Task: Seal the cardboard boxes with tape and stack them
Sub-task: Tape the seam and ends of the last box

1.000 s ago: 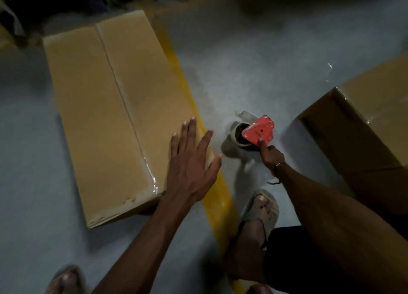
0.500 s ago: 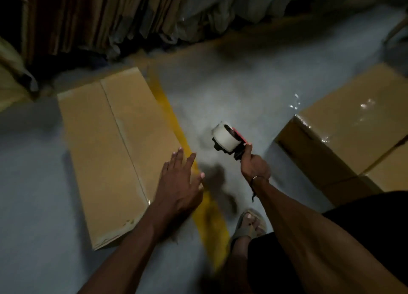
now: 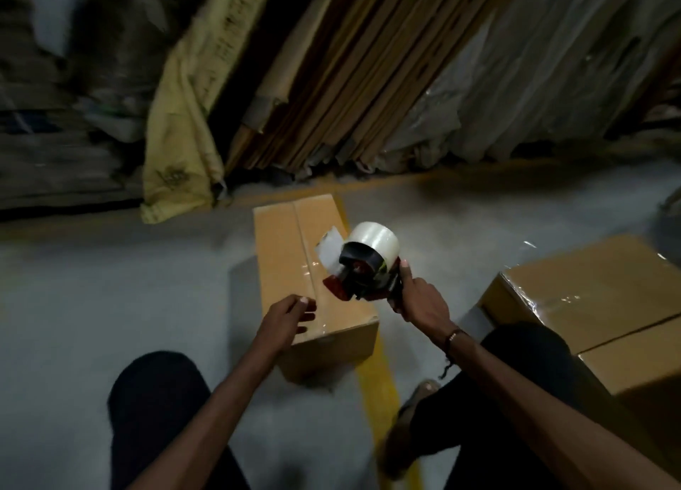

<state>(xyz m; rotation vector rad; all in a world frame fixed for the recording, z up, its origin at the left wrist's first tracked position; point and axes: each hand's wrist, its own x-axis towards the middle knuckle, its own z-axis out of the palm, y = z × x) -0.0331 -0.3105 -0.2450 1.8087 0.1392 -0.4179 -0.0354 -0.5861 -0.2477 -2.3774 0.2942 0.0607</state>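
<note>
The cardboard box (image 3: 313, 279) is lying on the grey floor (image 3: 110, 287), just in front of the knees, with its long side running away toward the far wall and its near right corner reaching the yellow floor line (image 3: 379, 390). It is being shown as a long, low, plain brown carton; the two top flaps are meeting at a centre seam, where a glossy strip of clear tape appears to be lying. By its look it is being judged stiff but light, easily dented at the edges, and best taken by the two short ends or under the bottom corners for stacking.

The tape dispenser (image 3: 363, 276) is being held above the box's right half by the right hand (image 3: 418, 301), whose fingers are wrapped round the handle. A loose tab of clear tape is sticking out from the roll toward the left. The left hand (image 3: 285, 318) is being held over the near left part of the lid, fingers loosely curled and gripping nothing; whether it is touching the cardboard cannot be told.

At the right, taped boxes (image 3: 589, 298) are standing well apart from the first. Flattened cartons (image 3: 350, 84) are leaning against the far wall.
</note>
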